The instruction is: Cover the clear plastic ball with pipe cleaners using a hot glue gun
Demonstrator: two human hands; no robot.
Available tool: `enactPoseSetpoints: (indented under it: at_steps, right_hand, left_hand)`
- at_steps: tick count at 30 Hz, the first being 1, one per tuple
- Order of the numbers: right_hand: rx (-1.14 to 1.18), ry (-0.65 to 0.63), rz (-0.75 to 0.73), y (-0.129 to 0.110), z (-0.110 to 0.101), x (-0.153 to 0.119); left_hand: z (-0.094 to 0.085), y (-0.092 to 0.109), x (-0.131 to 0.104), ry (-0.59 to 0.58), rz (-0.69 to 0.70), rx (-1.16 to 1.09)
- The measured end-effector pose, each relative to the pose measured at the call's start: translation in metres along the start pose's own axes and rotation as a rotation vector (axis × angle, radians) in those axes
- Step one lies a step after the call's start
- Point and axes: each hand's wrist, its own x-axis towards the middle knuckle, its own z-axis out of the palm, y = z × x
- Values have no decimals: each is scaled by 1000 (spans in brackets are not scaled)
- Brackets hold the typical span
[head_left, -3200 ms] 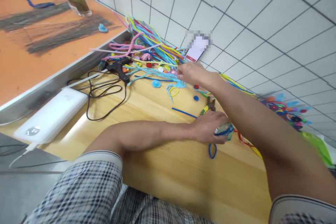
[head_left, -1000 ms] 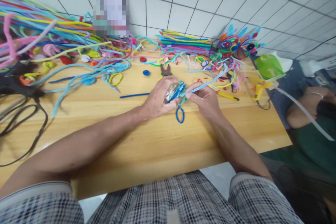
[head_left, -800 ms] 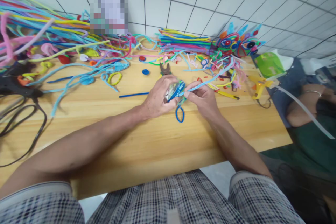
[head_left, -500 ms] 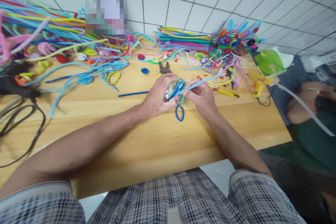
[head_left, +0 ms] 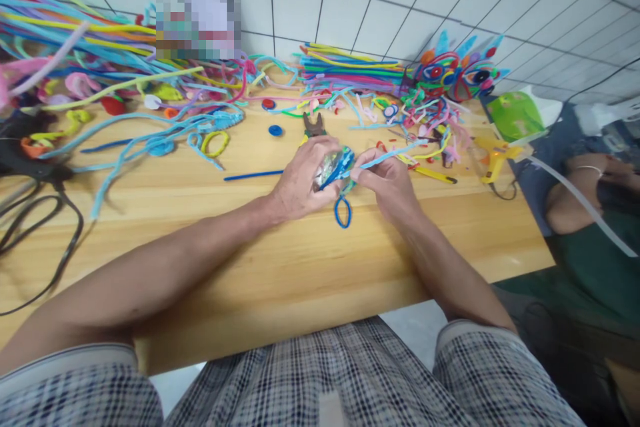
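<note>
My left hand point(head_left: 306, 177) is wrapped around a small craft piece point(head_left: 341, 167) of blue and green pipe cleaners with a shiny, clear-looking part. A dark blue loop point(head_left: 343, 212) hangs from its lower end. In a pinch, my right hand point(head_left: 387, 180) grips a light blue pipe cleaner point(head_left: 385, 157) close to the piece's right side; its free end sticks out to the upper right. Just beyond my left hand lie pliers point(head_left: 314, 125), their jaws pointing away. A straight dark blue pipe cleaner point(head_left: 253, 175) runs along the table to the left of that hand.
Pipe cleaner bundles point(head_left: 355, 73) and loose pieces line the back by the tiled wall. At the right are a yellow glue gun point(head_left: 495, 157), a yellow cutter point(head_left: 434, 175) and a finished colourful mask point(head_left: 450, 73). A black cable point(head_left: 75, 240) curls at left. Another person's arm point(head_left: 575, 197) is at far right.
The view has shifted slightly. Both hands keep their hold, and the right fingers sit a touch farther from the piece along the light blue pipe cleaner.
</note>
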Motion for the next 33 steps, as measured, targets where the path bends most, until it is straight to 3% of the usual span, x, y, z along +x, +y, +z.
enactPoseSetpoints:
  at_steps: [9, 33]
  right_hand:
    - [-37, 81, -8, 2, 8, -3]
    - [-95, 66, -11, 4, 5, -4]
  left_hand:
    - [-1, 0, 0, -15, -12, 3]
    - [-3, -1, 0, -16, 7, 29]
